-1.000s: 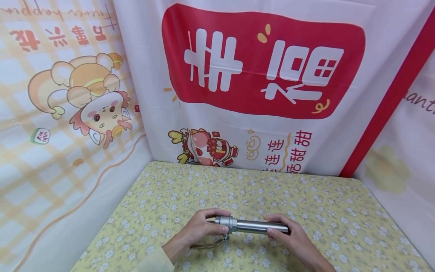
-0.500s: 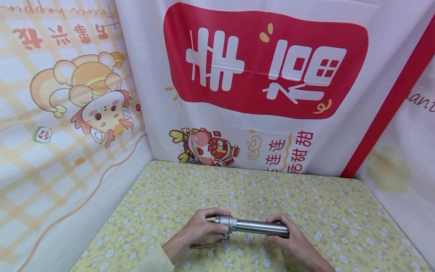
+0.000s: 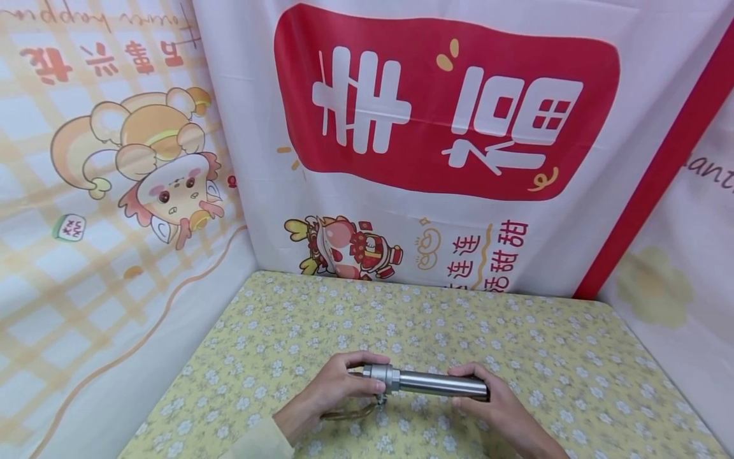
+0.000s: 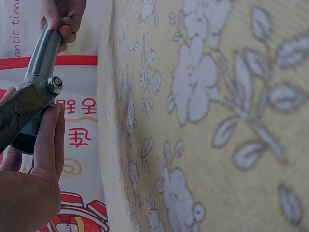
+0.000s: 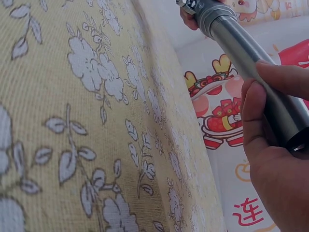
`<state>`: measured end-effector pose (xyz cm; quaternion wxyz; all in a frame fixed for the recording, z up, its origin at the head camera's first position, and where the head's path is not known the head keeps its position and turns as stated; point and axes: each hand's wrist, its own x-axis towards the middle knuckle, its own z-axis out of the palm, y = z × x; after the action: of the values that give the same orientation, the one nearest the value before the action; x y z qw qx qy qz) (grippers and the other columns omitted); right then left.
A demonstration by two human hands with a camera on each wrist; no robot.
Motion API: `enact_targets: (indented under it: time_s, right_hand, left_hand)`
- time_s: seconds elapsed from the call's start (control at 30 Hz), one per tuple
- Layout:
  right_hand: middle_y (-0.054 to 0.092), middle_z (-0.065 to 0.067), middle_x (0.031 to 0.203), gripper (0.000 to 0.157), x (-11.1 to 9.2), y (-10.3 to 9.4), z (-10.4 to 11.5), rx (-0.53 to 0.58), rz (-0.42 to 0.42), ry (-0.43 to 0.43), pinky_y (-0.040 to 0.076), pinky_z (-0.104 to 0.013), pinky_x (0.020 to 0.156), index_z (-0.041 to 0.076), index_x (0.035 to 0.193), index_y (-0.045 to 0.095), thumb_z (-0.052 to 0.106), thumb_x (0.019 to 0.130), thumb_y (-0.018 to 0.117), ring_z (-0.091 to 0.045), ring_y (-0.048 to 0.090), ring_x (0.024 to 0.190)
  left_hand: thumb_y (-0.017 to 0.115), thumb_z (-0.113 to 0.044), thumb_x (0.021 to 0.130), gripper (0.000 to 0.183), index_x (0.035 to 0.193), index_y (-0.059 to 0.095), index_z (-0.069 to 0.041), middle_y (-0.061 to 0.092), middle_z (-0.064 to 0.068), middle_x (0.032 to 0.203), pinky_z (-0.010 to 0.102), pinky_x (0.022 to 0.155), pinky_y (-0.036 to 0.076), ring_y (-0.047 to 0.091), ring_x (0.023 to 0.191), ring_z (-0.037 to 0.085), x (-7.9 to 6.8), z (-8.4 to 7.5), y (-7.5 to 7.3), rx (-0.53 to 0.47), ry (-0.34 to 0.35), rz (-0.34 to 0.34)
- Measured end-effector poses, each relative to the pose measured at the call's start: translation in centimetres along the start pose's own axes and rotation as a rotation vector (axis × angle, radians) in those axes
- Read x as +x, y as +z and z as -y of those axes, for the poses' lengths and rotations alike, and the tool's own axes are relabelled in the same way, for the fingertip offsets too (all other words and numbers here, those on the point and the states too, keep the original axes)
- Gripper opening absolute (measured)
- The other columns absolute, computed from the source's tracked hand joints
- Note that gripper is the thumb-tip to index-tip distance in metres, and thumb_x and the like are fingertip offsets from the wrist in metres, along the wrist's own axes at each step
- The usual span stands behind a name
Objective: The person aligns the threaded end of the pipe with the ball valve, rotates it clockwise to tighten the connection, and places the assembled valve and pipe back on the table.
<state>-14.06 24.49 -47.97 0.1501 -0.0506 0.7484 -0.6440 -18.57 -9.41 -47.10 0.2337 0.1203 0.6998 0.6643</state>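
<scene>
A metal ball valve (image 3: 380,377) is joined to a smooth steel pipe (image 3: 427,382), held level above the table. My left hand (image 3: 335,384) grips the valve body, fingers on the far side and thumb on the near side. The valve's lever handle (image 3: 350,414) hangs toward me; in the left wrist view this handle (image 4: 21,111) has a dark, creased covering, beside a shiny nut (image 4: 57,83). Near the pipe's free end, my right hand (image 3: 494,405) holds it between fingers and thumb. The right wrist view shows the pipe's dark open end (image 5: 298,140) by the palm.
A yellow flowered cloth (image 3: 321,312) covers the table. Printed fabric hangs around it: a white sheet with a red panel (image 3: 430,153) at the back, a checked sheet (image 3: 86,274) on the left and a pale one (image 3: 676,357) on the right.
My right thumb has slid from the pipe's near face down to its lower edge, and the fingers have shifted slightly. My left hand and the valve have stayed in place.
</scene>
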Motion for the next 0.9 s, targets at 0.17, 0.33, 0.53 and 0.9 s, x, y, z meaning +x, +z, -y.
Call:
enact_targets:
  time_s: [0.17, 0.33, 0.53, 0.9]
  right_hand:
    - [0.060, -0.020, 0.144, 0.054, 0.14, -0.11, -0.16, 0.001, 0.003, 0.007, 0.062, -0.041, 0.091, -0.001, 0.147, 0.055, 0.023, 0.104, 0.078, -0.028, 0.067, 0.116]
    - [0.061, -0.019, 0.141, 0.050, 0.14, -0.19, -0.07, 0.002, 0.013, 0.011, 0.062, -0.040, 0.088, 0.001, 0.146, 0.057, 0.023, 0.105, 0.076, -0.026, 0.068, 0.112]
    - [0.064, -0.017, 0.137, 0.048, 0.10, -0.09, 0.17, -0.004, 0.011, 0.010, 0.062, -0.040, 0.085, 0.002, 0.143, 0.059, 0.026, 0.105, 0.076, -0.025, 0.067, 0.107]
    - [0.066, -0.016, 0.132, 0.050, 0.14, 0.10, 0.43, -0.033, -0.024, 0.016, 0.060, -0.039, 0.079, 0.003, 0.141, 0.064, 0.031, 0.102, 0.079, -0.025, 0.064, 0.100]
  left_hand:
    - [0.090, -0.023, 0.093, 0.052, 0.141, 0.074, -0.012, 0.069, 0.007, 0.136, 0.036, 0.091, 0.068, 0.073, 0.108, 0.021, 0.09, 0.11, -0.05, -0.003, 0.000, -0.002]
    - [0.090, -0.024, 0.093, 0.053, 0.142, 0.074, -0.011, 0.070, 0.007, 0.136, 0.036, 0.092, 0.067, 0.072, 0.108, 0.021, 0.00, 0.01, -0.04, -0.002, -0.002, -0.001]
    - [0.092, -0.027, 0.091, 0.056, 0.141, 0.074, -0.011, 0.070, 0.008, 0.136, 0.037, 0.092, 0.067, 0.072, 0.109, 0.022, -0.08, -0.06, -0.11, 0.003, -0.003, -0.003]
    - [0.090, -0.026, 0.093, 0.053, 0.142, 0.074, -0.012, 0.069, 0.007, 0.136, 0.036, 0.092, 0.067, 0.071, 0.108, 0.021, -0.06, 0.09, -0.22, 0.010, -0.005, -0.005]
